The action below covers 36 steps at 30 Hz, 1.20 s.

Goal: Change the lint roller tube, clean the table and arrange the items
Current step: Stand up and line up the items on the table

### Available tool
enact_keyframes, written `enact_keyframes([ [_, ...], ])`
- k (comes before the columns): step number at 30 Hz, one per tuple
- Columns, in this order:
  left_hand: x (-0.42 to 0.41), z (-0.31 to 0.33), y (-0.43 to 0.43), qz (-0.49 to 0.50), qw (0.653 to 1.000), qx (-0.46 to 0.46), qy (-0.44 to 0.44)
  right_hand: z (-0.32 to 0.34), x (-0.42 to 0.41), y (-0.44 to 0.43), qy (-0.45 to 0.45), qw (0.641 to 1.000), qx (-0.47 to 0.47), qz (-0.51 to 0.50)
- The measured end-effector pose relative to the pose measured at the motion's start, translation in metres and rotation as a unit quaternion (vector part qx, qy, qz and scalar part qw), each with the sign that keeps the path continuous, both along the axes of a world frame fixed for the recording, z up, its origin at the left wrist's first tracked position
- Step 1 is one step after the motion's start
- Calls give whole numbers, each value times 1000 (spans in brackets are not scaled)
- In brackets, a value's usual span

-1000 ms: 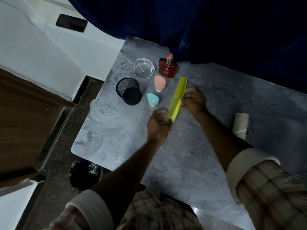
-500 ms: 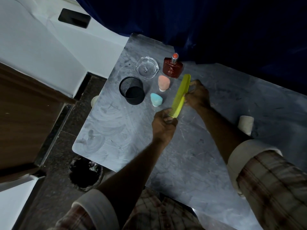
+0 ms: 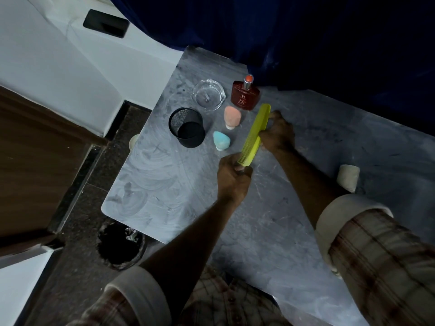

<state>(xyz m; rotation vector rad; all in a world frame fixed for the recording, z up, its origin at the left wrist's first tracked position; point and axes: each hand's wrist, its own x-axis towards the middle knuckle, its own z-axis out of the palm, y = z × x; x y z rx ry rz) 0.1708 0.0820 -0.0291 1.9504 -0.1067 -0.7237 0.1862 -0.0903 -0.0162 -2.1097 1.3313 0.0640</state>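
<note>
Right hand (image 3: 279,135) hiding yellow comb (image 3: 254,135) edge, left hand (image 3: 233,175) covering its tip

Yellow comb (image 3: 254,135) now farther up the table, nearer the perfume bottle (image 3: 244,96), both hands along.

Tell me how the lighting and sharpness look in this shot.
Head view: dim overall, the curtain nearly black; brightest on the white wall and the table near corner. The comb is sharp between left hand and right hand. Wide-angle bending shows along the edges.
</note>
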Motion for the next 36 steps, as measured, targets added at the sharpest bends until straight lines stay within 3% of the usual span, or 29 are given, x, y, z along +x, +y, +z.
enact_keyframes([
  [10,-6,1,-2,-40,995,29,-83,-6,-1,5,5,1000,-16,-18],
  [22,-7,-5,-1,-38,995,33,-89,-8,-5,4,3,1000,-14,-16],
  [27,-9,4,0,-18,996,-12,-85,0,-7,2,-6,999,10,-43],
  [30,-13,12,1,10,995,-59,-77,11,-20,2,-62,994,18,-92],
  [33,-22,14,-3,1,994,-79,-78,22,-57,3,-107,987,19,-115],
  [36,-35,17,-13,-34,993,-111,-19,28,-108,4,-107,985,-4,-132],
])
